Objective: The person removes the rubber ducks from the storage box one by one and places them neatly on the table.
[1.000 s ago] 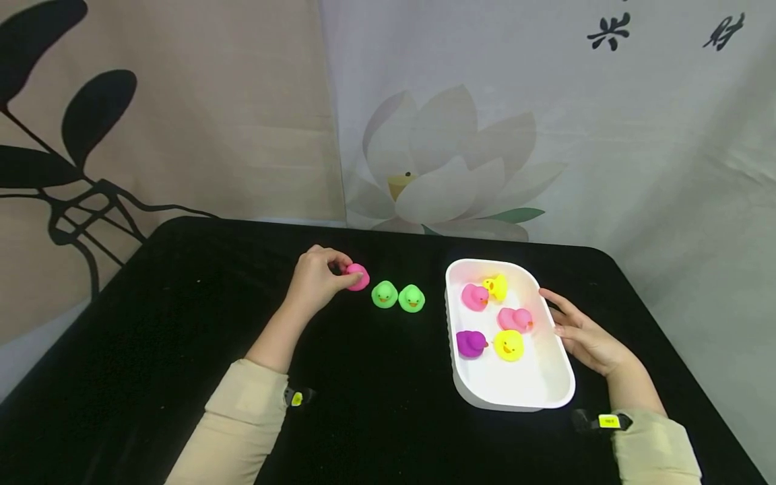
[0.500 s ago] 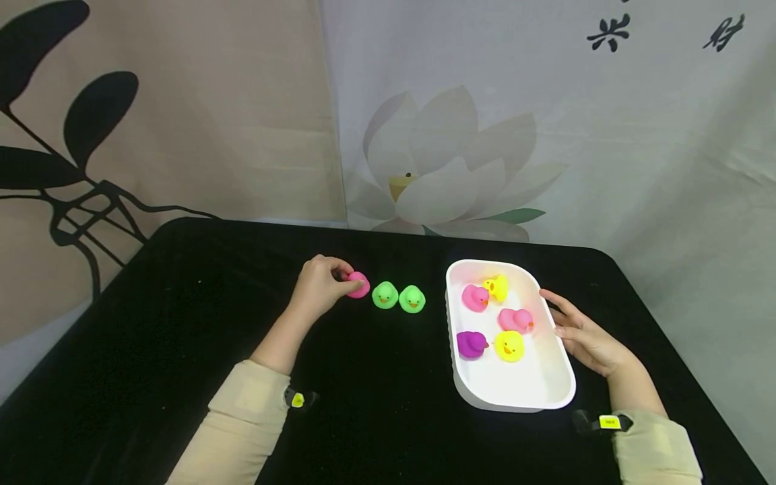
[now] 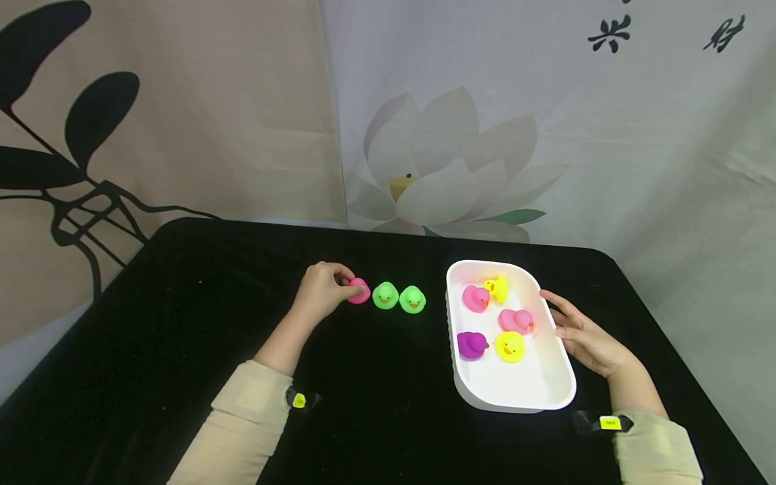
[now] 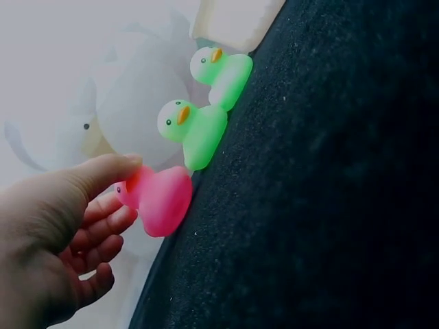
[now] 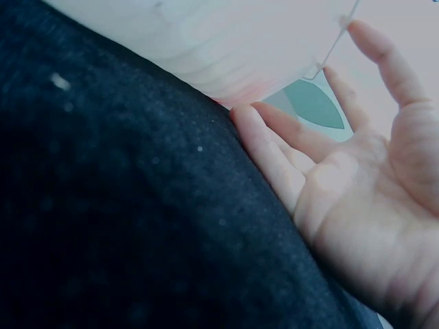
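My left hand (image 3: 320, 294) pinches a pink rubber duck (image 3: 360, 292) between thumb and fingers at the left end of a short row. Beside it stand two green rubber ducks, the nearer one (image 3: 385, 296) and the farther one (image 3: 413, 300). In the left wrist view the pink duck (image 4: 163, 202) is upright, low at the black cloth, its head partly behind my thumb. My right hand (image 3: 591, 342) rests its fingertips against the right side of a white plastic tray (image 3: 515, 394). Those fingers (image 5: 267, 151) look fairly straight in the right wrist view.
Inside the tray lie several ducks: two pink ones (image 3: 475, 299), a purple one (image 3: 472, 345) and two yellow ones (image 3: 509, 346). Black cloth (image 3: 364, 404) covers the table. Behind it hangs a printed curtain (image 3: 455, 155).
My left hand has lowered the pink duck a little toward the near side, bringing it level with the green ducks. The right hand and the tray look unmoved.
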The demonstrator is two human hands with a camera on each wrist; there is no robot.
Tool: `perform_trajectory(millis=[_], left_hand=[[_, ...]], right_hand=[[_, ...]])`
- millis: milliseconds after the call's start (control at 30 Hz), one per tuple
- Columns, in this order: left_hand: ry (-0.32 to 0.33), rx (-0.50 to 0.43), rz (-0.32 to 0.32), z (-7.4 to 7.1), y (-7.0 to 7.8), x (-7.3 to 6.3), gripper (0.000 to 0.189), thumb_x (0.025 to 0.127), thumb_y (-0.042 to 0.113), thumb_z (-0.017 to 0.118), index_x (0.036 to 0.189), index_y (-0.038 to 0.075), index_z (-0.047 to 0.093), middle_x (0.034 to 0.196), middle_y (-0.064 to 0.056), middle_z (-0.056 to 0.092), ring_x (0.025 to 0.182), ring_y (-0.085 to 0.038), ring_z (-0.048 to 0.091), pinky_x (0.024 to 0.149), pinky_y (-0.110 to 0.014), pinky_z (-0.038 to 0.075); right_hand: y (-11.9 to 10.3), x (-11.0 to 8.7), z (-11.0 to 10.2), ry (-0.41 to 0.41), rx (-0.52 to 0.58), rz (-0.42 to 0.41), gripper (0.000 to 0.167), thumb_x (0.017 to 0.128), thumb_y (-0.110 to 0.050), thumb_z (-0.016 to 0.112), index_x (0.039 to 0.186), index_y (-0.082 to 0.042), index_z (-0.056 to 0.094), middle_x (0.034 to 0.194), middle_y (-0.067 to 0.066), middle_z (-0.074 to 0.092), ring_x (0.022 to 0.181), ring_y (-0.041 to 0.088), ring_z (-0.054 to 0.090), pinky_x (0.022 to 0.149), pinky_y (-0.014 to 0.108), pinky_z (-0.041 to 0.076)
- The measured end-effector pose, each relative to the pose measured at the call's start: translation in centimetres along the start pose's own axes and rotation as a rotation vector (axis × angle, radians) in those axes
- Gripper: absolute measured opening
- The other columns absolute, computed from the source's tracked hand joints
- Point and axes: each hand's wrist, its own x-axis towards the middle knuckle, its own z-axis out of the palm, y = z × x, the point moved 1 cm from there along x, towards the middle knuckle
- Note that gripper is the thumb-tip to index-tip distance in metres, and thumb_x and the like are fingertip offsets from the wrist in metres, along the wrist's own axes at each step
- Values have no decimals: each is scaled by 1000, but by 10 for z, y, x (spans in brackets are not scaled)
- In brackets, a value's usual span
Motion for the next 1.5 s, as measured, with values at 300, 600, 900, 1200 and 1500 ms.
perform_trajectory(millis=[300, 600, 900, 1200, 1500], left_hand=[[-53, -40, -20, 0, -1, 1, 23, 78, 20, 81, 87, 3, 69, 82, -6, 64, 76, -20, 57, 66, -32, 50], [-111, -67, -71, 1, -2, 1, 27, 77, 20, 81, 89, 2, 65, 84, -8, 61, 76, -21, 56, 67, -33, 49], [-159, -85, -90, 1, -2, 0, 27, 79, 19, 80, 91, 4, 61, 84, -9, 58, 76, -21, 54, 66, -32, 47], [-123, -90, -68, -6, 11, 0, 32, 79, 23, 80, 95, 3, 61, 87, -10, 57, 80, -23, 53, 66, -33, 47], [-87, -105, 6, -7, 41, -4, 31, 78, 23, 81, 94, 5, 61, 88, -11, 59, 78, -22, 53, 65, -32, 47]], right_hand=[[-1, 1, 0, 6, 0, 7, 63, 99, -3, 43, 152, -26, 18, 140, -2, 36, 116, 15, 55, 90, 40, 46], [0, 2, 0, 15, 0, 19, 64, 99, -3, 43, 152, -28, 18, 141, -1, 34, 116, 15, 55, 90, 40, 46], [0, 2, 0, -1, 6, 1, 63, 99, -3, 43, 152, -25, 18, 140, -2, 36, 116, 15, 55, 89, 39, 46], [-1, 1, 2, 10, -2, 11, 63, 99, -3, 43, 152, -27, 18, 140, -1, 35, 116, 15, 55, 89, 39, 46], [0, 0, 0, 21, 0, 30, 64, 99, -4, 44, 152, -27, 16, 141, -3, 33, 117, 14, 54, 90, 39, 46]])
